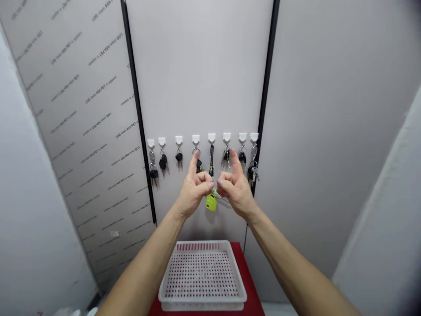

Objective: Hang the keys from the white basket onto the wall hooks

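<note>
My left hand (195,190) is raised in front of the wall with its index finger pointing up. Its other fingers are curled in with the thumb against them, and nothing shows in it. My right hand (238,191) mirrors this pose, also without anything visible in its grip. Between the hands hangs a yellow-green tag (211,202) below a dark strap (211,160). Behind my left fingertip is a key ring (199,164), partly covered. Close to my right index finger hangs a bunch of keys (226,156).
Several white hooks (179,140) run in a row along the wall panel, bearing more keys (162,161) at left and keys (253,171) at right. Below stands a white perforated basket (243,289) on a red surface (251,294). Dark strips (138,101) edge the panel.
</note>
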The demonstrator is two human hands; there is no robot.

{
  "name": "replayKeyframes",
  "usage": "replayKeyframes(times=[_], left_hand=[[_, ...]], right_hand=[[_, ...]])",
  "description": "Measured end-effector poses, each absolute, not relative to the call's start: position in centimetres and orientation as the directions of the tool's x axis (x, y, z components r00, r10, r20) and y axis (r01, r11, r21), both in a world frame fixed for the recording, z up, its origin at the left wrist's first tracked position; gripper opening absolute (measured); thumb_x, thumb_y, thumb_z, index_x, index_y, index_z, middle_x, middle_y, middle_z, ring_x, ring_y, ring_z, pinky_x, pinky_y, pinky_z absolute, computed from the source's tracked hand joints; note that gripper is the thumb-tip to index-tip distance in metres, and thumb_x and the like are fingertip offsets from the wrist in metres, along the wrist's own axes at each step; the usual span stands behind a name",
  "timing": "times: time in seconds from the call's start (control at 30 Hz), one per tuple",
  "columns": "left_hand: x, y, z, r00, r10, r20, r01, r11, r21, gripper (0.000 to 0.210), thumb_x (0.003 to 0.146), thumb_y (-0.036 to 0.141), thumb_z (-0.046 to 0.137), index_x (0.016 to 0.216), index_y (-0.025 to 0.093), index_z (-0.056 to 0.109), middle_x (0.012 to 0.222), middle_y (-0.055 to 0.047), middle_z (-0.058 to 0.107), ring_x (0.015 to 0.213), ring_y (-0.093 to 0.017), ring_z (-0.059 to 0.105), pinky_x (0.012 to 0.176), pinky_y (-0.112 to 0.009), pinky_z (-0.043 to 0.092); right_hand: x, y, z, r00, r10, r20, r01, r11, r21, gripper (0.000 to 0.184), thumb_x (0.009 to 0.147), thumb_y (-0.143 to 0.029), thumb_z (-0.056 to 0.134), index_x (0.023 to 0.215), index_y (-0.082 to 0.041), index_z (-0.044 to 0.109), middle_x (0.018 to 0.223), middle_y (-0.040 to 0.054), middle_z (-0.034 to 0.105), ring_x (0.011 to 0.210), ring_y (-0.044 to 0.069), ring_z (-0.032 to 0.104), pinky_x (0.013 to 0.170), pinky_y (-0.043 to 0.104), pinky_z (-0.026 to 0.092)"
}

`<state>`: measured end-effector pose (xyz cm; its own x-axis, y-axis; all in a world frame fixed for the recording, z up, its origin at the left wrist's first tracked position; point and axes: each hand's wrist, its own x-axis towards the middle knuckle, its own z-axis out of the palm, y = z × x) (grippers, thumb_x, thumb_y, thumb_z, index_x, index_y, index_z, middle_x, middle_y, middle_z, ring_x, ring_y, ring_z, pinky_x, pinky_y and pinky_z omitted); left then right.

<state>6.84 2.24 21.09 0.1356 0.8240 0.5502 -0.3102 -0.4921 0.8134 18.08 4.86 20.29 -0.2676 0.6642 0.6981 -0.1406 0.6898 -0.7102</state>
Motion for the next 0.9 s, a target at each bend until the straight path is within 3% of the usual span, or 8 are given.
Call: replayKeyframes(times=[0.2,0.3,0.43,0.5,0.57,0.63,0.73,0.9], left_hand=[[6.8,2.3,20.1,0.155,0.814,0.560,-0.316,-0.496,0.809,0.076,0.058,0.012,0.051,0.117,0.032,0.008,0.048,0.009,0.039,0.042,-0.002,0.033,0.045,-0.017,0.028],[5.3,3.5,18.1,0.086,0.873,0.480,-0.213,-0.455,0.865,0.075,0.056,0.014,0.053,0.118,0.027,0.011,0.047,0.010,0.039,0.040,-0.002,0.032,0.044,-0.017,0.026],[0.4,6.4,15.8,-0.337,0.860,0.384,0.058,-0.388,0.920,0.059,0.052,0.016,0.055,0.107,0.016,0.033,0.062,0.003,0.048,0.049,-0.005,0.041,0.048,-0.019,0.032],[-2.7,7.7,16.0,-0.577,0.689,0.438,0.244,-0.366,0.898,0.047,0.052,0.017,0.054,0.097,0.016,0.041,0.076,-0.002,0.050,0.062,-0.008,0.047,0.057,-0.021,0.036],[-5.4,8.7,16.8,-0.687,0.514,0.514,0.425,-0.290,0.857,0.040,0.053,0.018,0.054,0.091,0.017,0.044,0.088,-0.005,0.048,0.076,-0.013,0.047,0.067,-0.025,0.035],[-7.2,9.5,17.8,-0.688,0.475,0.549,0.525,-0.195,0.828,0.039,0.052,0.021,0.055,0.089,0.018,0.045,0.091,-0.006,0.049,0.084,-0.016,0.046,0.072,-0.028,0.034],[-8.2,10.5,18.7,-0.654,0.578,0.487,0.530,-0.110,0.841,0.034,0.049,0.022,0.057,0.082,0.019,0.047,0.079,-0.006,0.055,0.081,-0.020,0.049,0.069,-0.031,0.034],[-8.9,11.6,19.7,-0.648,0.618,0.445,0.433,-0.182,0.883,0.015,0.051,0.021,0.053,0.064,0.016,0.048,0.064,-0.005,0.055,0.067,-0.018,0.052,0.059,-0.028,0.036]], right_hand=[[17.2,4.7,19.9,-0.302,0.663,0.686,-0.220,0.651,-0.726,0.069,0.066,-0.015,0.039,0.120,-0.025,-0.003,0.044,-0.0103,0.029,0.037,0.003,0.028,0.037,0.015,0.027],[16.1,5.7,18.8,-0.357,0.708,0.609,-0.135,0.606,-0.784,0.064,0.065,-0.016,0.039,0.119,-0.024,0.006,0.044,-0.0105,0.030,0.036,0.003,0.029,0.037,0.015,0.027],[13.7,8.0,17.8,-0.441,0.782,0.440,0.164,0.552,-0.817,0.041,0.065,-0.020,0.041,0.105,-0.014,0.038,0.048,-0.0071,0.038,0.036,0.003,0.036,0.037,0.016,0.030],[12.1,9.0,18.5,-0.399,0.785,0.474,0.255,0.592,-0.765,0.035,0.065,-0.022,0.041,0.099,-0.014,0.043,0.059,-0.0030,0.047,0.042,0.004,0.044,0.042,0.018,0.035],[10.3,9.8,20.0,-0.323,0.756,0.569,0.340,0.654,-0.676,0.035,0.065,-0.024,0.042,0.100,-0.017,0.042,0.073,0.0003,0.052,0.049,0.006,0.048,0.051,0.020,0.038],[8.5,10.7,21.7,-0.233,0.727,0.646,0.456,0.669,-0.587,0.038,0.065,-0.027,0.044,0.101,-0.018,0.041,0.082,0.0034,0.054,0.060,0.010,0.051,0.060,0.023,0.039],[6.2,12.1,23.4,-0.135,0.739,0.660,0.626,0.580,-0.521,0.043,0.062,-0.033,0.047,0.100,-0.013,0.043,0.085,0.0096,0.054,0.077,0.017,0.050,0.067,0.028,0.037],[5.3,13.8,24.0,-0.131,0.774,0.620,0.721,0.503,-0.476,0.029,0.063,-0.027,0.043,0.088,-0.013,0.050,0.073,0.0094,0.057,0.072,0.018,0.051,0.062,0.027,0.037]])
